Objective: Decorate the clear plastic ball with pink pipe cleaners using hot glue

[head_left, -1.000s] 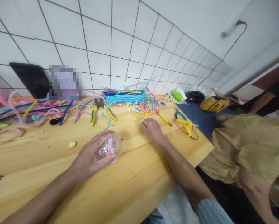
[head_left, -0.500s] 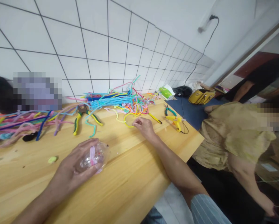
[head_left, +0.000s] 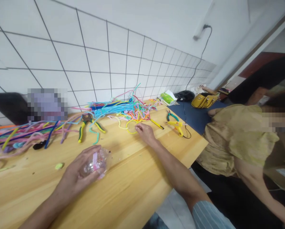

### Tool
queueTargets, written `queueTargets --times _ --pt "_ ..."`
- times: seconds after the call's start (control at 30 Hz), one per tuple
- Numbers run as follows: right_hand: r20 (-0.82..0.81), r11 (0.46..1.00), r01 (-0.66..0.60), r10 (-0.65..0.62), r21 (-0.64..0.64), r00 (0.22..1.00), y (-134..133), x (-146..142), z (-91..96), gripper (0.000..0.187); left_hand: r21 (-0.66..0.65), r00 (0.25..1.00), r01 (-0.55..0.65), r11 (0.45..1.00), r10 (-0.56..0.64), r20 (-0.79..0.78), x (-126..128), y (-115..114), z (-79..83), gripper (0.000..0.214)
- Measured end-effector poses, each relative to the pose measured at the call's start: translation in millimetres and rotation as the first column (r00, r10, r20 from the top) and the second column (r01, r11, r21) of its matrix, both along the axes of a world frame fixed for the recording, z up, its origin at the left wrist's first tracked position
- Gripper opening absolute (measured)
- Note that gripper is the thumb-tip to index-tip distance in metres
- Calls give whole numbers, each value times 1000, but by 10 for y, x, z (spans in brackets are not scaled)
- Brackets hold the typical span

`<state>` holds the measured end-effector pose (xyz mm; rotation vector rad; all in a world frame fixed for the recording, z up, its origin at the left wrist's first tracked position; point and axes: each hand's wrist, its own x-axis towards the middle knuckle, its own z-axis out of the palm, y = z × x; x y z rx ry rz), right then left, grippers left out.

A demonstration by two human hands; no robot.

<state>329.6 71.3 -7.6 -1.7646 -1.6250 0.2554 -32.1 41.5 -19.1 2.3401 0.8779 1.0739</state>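
My left hand (head_left: 79, 173) is curled around a clear, round plastic piece (head_left: 101, 162) with a pale pink strip across it, just above the wooden table. What is inside the clear piece is too blurred to name. Farther off, my right hand (head_left: 144, 133) has its fingertips pinched at a yellow pipe cleaner (head_left: 127, 127) bent into a ring. A bundle of pipe cleaners (head_left: 111, 109), mostly light blue, lies just behind the ring. Yellow-and-green-handled pliers (head_left: 86, 122) rest spread beyond my left hand.
Left, more pipe cleaners (head_left: 25, 135) lie before a dark upright object (head_left: 11, 106). A yellow cutter knife (head_left: 156, 123), teal pliers (head_left: 173, 115) and a yellow glue gun (head_left: 177, 126) sit near the table's right edge. A person in a tan shirt (head_left: 230, 136) is to the right.
The view has shifted slightly, so the table things appear a little lower. Both hands keep nearly the same pose; the left still holds the clear piece.
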Motion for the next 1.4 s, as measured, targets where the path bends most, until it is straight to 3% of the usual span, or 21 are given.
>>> queueTargets --times 0.3,0.47,0.83,1.03,1.17,1.4 --pt "18 1000 -19 19 -3 1000 -24 -8 2 15 28 1000 21 999 -21 3 22 -20 68 48" --pt "21 1000 -6 6 -3 1000 -12 20 1 14 -44 1000 13 999 -14 -2 2 -18 28 52" --pt "-82 999 -50 49 -15 995 5 62 86 25 -141 991 110 984 -98 88 132 -34 120 67" --pt "-53 999 -3 0 -46 999 66 172 5 20 -75 987 130 989 -122 106 192 -20 8 78" --pt "-55 998 -14 10 -68 998 72 167 4 34 -58 988 121 991 -115 99 205 -25 -5 79" --pt "-59 998 -57 59 34 996 -8 -1 107 43 -33 984 118 992 -112 137 193 -44 15 75"
